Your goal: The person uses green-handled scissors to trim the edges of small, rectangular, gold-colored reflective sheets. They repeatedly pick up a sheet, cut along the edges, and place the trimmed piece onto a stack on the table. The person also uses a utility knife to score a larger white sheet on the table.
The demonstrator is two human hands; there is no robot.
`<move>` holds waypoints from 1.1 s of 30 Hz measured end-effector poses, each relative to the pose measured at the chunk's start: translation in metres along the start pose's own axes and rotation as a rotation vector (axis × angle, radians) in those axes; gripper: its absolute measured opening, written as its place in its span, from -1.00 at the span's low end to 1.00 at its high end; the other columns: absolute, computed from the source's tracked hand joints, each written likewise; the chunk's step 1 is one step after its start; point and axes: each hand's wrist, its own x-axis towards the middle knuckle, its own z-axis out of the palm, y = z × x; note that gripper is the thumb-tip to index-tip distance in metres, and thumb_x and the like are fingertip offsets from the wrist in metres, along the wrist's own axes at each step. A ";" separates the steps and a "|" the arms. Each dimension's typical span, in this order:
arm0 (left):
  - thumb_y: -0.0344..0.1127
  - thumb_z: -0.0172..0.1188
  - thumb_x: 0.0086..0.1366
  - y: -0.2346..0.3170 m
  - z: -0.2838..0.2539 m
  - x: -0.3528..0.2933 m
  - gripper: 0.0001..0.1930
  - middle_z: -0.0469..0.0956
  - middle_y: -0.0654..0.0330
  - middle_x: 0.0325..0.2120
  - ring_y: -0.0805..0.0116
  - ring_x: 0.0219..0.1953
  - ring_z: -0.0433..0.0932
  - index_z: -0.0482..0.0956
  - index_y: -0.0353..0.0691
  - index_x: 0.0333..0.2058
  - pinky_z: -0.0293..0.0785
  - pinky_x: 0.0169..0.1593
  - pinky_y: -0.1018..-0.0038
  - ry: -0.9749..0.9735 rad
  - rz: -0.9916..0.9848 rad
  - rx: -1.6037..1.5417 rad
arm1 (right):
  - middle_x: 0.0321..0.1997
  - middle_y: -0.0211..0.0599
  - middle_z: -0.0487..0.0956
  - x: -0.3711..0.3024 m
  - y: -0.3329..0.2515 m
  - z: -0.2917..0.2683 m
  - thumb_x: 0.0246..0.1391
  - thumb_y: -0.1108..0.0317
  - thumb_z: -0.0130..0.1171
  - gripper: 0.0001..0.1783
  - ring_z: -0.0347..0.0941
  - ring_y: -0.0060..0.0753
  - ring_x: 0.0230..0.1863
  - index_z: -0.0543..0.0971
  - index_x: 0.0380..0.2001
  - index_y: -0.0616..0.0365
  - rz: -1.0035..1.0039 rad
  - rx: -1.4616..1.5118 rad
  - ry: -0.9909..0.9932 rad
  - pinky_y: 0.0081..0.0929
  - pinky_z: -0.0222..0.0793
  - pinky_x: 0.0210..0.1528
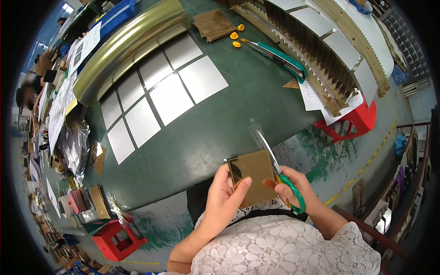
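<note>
Currently, a brown mirrored plate [254, 172] is clamped in the left hand [224, 192], the thumb pressed on its face at about eight o'clock from its middle. At three to four o'clock from that middle, green-handled scissors [289, 189] are gripped by the right hand [300, 178], with fingers wrapped around the handle loops. The scissors' long axis is slanted from five o'clock at the handles to eleven at the tips, and the blades are placed just beside the plate's right edge; this near-parallel lie seems the relation that counts. Clear film [255, 127] is seen around the tips, over the green surface [206, 142]. Whether the plate is touched by the blades cannot be told.
</note>
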 end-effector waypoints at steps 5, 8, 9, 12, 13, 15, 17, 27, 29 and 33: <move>-0.58 0.06 0.27 0.017 -0.015 -0.010 -0.57 0.50 0.15 -0.12 0.51 -0.10 0.47 0.21 -0.31 0.10 0.41 -0.07 0.59 -0.078 -0.082 0.044 | -0.55 -0.51 0.37 0.001 -0.009 -0.009 0.24 0.12 0.01 -0.54 0.23 -0.75 -0.68 0.42 0.02 0.28 0.061 0.129 -0.074 -0.71 0.15 -0.63; -0.59 0.13 0.20 0.037 -0.017 -0.026 -0.55 0.49 0.10 -0.07 0.50 -0.07 0.47 0.27 -0.31 0.07 0.44 -0.12 0.57 -0.021 0.068 0.395 | -0.54 -0.46 0.37 -0.001 -0.014 -0.008 0.27 0.13 -0.07 -0.51 0.23 -0.73 -0.68 0.39 0.04 0.36 0.043 0.169 -0.082 -0.71 0.17 -0.61; -0.59 0.20 0.15 0.045 -0.019 -0.028 -0.61 0.56 0.11 -0.17 0.50 -0.12 0.52 0.35 -0.33 -0.03 0.47 -0.15 0.53 0.026 0.138 0.596 | -0.54 -0.46 0.37 -0.004 -0.015 -0.009 0.26 0.14 -0.06 -0.51 0.22 -0.73 -0.68 0.38 0.05 0.36 0.033 0.176 -0.087 -0.71 0.18 -0.61; -0.58 0.24 0.12 0.061 -0.021 -0.032 -0.67 0.61 0.15 -0.36 0.50 -0.25 0.56 0.39 -0.35 -0.13 0.47 -0.18 0.54 0.209 0.130 0.613 | -0.51 -0.46 0.36 -0.010 -0.011 -0.013 0.23 0.16 -0.01 -0.49 0.24 -0.72 -0.66 0.35 0.10 0.33 -0.023 0.180 -0.112 -0.71 0.19 -0.59; -0.61 0.30 0.06 0.059 -0.024 -0.029 -0.73 0.61 0.19 -0.50 0.51 -0.36 0.57 0.45 -0.35 -0.26 0.46 -0.22 0.59 0.299 0.171 0.525 | -0.49 -0.47 0.36 -0.012 -0.009 -0.013 0.22 0.16 0.01 -0.48 0.24 -0.72 -0.64 0.34 0.12 0.32 -0.047 0.178 -0.122 -0.71 0.20 -0.59; -0.59 0.32 0.05 0.062 -0.036 -0.023 -0.78 0.61 0.17 -0.46 0.53 -0.36 0.56 0.48 -0.33 -0.33 0.45 -0.21 0.62 0.257 0.140 0.297 | -0.46 -0.44 0.37 -0.014 -0.010 -0.009 0.10 -0.11 0.09 -0.24 0.25 -0.71 -0.61 0.31 0.14 0.33 -0.065 0.097 -0.086 -0.72 0.18 -0.57; -0.47 0.31 0.11 0.051 -0.052 -0.016 -0.88 0.62 0.18 -0.38 0.51 -0.35 0.56 0.54 -0.31 -0.38 0.44 -0.18 0.60 0.232 0.196 0.128 | -0.42 -0.42 0.38 -0.015 -0.011 -0.003 0.02 -0.25 0.15 -0.10 0.26 -0.70 -0.57 0.29 0.16 0.33 -0.083 0.036 -0.079 -0.72 0.19 -0.54; -0.33 0.09 0.29 0.036 -0.026 -0.005 -0.71 0.56 0.05 -0.21 0.28 -0.30 0.61 0.41 -0.34 -0.05 0.58 -0.43 0.38 0.260 0.034 -0.255 | -0.26 -0.42 0.40 -0.015 -0.006 0.006 -0.12 -0.23 0.29 0.01 0.27 -0.69 -0.32 0.23 0.22 0.27 -0.033 0.020 -0.158 -0.72 0.21 -0.24; -0.35 0.09 0.28 0.038 -0.022 -0.006 -0.71 0.56 0.03 -0.21 0.28 -0.30 0.61 0.41 -0.34 -0.06 0.60 -0.41 0.37 0.279 0.085 -0.212 | -0.24 -0.42 0.39 -0.015 -0.008 0.006 -0.14 -0.22 0.32 0.03 0.25 -0.68 -0.29 0.22 0.23 0.26 -0.019 0.011 -0.163 -0.71 0.19 -0.20; -0.35 0.08 0.29 0.041 -0.019 -0.006 -0.68 0.56 0.04 -0.20 0.27 -0.25 0.62 0.38 -0.33 -0.01 0.63 -0.37 0.37 0.271 0.143 -0.149 | -0.24 -0.46 0.36 -0.014 -0.006 0.002 -0.11 0.11 0.38 -0.12 0.23 -0.66 -0.30 0.24 0.24 0.18 -0.068 -0.024 -0.189 -0.68 0.20 -0.20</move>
